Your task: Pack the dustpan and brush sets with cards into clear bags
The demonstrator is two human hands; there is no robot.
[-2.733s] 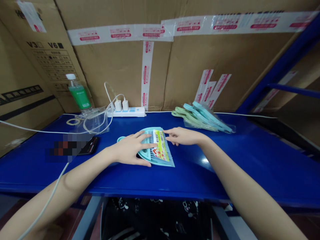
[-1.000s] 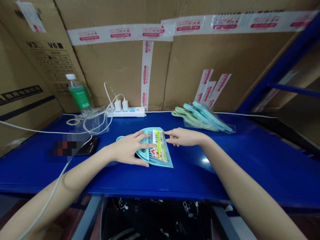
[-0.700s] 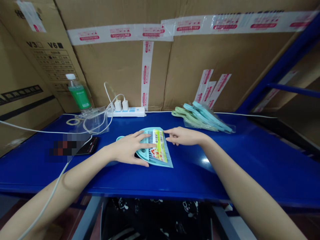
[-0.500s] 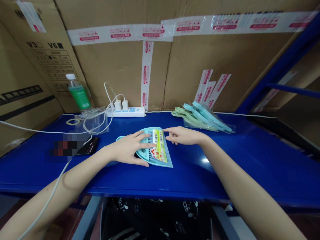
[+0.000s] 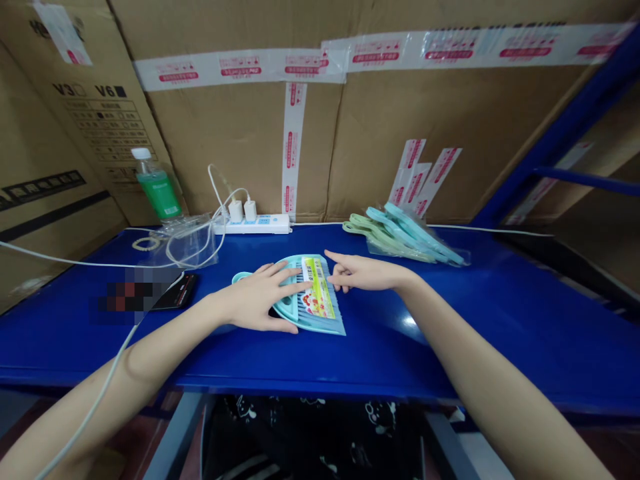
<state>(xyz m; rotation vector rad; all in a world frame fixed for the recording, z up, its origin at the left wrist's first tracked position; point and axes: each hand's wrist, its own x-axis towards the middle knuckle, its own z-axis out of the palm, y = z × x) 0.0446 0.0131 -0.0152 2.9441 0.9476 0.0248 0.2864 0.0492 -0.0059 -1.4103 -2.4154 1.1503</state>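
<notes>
A light blue plastic dustpan (image 5: 320, 323) lies flat on the blue table (image 5: 450, 347), with a yellow and white printed label (image 5: 315, 293) across it. My left hand (image 5: 260, 300) rests flat on the dustpan's left part, fingers spread and reaching the label's left edge. My right hand (image 5: 357, 272) is at the label's upper right corner, index finger stretched out, the other fingers curled under.
At the back right lies a clear bag of green and blue plastic pieces (image 5: 405, 239). A white power strip (image 5: 255, 223) with chargers, a green bottle (image 5: 156, 185), a clear bag (image 5: 190, 243) and a black phone (image 5: 177, 292) sit at the left. Cardboard boxes (image 5: 400, 120) wall the back.
The dustpan and label have shifted slightly left and turned a little. My right index finger has lifted off the label's corner and points up and left. My left hand has stayed put.
</notes>
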